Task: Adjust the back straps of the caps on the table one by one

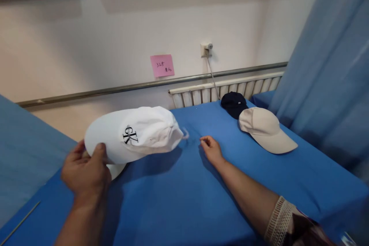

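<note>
My left hand (86, 167) grips a white baseball cap (150, 128) by its brim, thumb on top, and holds it above the blue-covered table (161, 200). Black letters mark the front of the cap, and its crown points right. A pale loop, blurred, sticks out from the crown's far end. To the right of that loop, my right hand (211, 150) is low over the cloth with thumb and fingers pinched together. Whatever the pinch holds, if anything, is too small to make out. Under the held cap shows the edge of another white brim (115, 170), mostly hidden.
A beige cap (266, 130) and a dark navy cap (233, 103) lie at the back right. A thin stick (21, 221) rests at the lower left. Blue curtains (325, 69) hang at both sides. Behind stand a radiator (198, 94) and a wall socket (206, 50) with a cord.
</note>
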`<state>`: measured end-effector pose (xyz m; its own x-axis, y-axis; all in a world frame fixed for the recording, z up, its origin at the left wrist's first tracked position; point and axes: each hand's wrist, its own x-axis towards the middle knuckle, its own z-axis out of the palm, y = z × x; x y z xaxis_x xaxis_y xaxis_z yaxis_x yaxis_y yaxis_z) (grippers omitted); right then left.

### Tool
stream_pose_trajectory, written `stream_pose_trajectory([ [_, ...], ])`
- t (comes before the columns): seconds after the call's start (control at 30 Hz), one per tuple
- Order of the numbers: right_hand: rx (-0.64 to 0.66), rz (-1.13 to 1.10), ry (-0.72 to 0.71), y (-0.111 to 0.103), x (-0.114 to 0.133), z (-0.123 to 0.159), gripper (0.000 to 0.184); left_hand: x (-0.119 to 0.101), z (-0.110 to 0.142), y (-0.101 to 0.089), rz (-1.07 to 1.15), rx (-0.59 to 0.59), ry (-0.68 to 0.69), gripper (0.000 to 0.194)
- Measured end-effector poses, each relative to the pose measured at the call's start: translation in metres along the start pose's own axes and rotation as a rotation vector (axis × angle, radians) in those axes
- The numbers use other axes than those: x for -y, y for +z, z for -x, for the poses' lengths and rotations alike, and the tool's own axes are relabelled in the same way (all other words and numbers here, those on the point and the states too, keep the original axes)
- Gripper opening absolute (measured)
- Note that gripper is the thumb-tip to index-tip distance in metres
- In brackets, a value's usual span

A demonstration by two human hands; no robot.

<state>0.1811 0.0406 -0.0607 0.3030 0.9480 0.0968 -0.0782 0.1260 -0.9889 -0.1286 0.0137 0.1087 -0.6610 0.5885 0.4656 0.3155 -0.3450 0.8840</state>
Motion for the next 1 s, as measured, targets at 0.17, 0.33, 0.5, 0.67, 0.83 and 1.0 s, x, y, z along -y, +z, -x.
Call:
stream_pose_trajectory([
  [0.17, 0.040, -0.302, 0.202, -0.026, 0.026, -0.017, 0.044, -0.017, -0.026, 0.046, 0.253, 0.465, -0.326, 0.046],
  [0.33, 0.496, -0.601, 0.467, -0.032, 0.039, -0.010, 0.062, 0.019, -0.021, 0.115, 0.145, 0.788, -0.532, 0.042],
  [0.5, 0.212, -0.100, 0.247, -0.020, 0.024, -0.016, 0.031, 0.058, -0.015, 0.180, -0.034, 0.785, -0.454, 0.036],
  [0.67, -0.022, 0.203, 0.180, -0.019, 0.009, -0.027, 0.038, 0.075, -0.010, 0.202, -0.150, 0.575, -0.250, 0.042],
  [0.83, 0.029, 0.699, 0.095, -0.025, 0.015, -0.021, 0.033, 0.084, 0.045, 0.140, -0.260, 0.556, -0.134, 0.048],
  [1.0, 0.082, 0.887, 0.065, -0.025, 0.024, -0.014, 0.032, 0.084, 0.105, 0.079, -0.443, 0.861, 0.007, 0.062],
])
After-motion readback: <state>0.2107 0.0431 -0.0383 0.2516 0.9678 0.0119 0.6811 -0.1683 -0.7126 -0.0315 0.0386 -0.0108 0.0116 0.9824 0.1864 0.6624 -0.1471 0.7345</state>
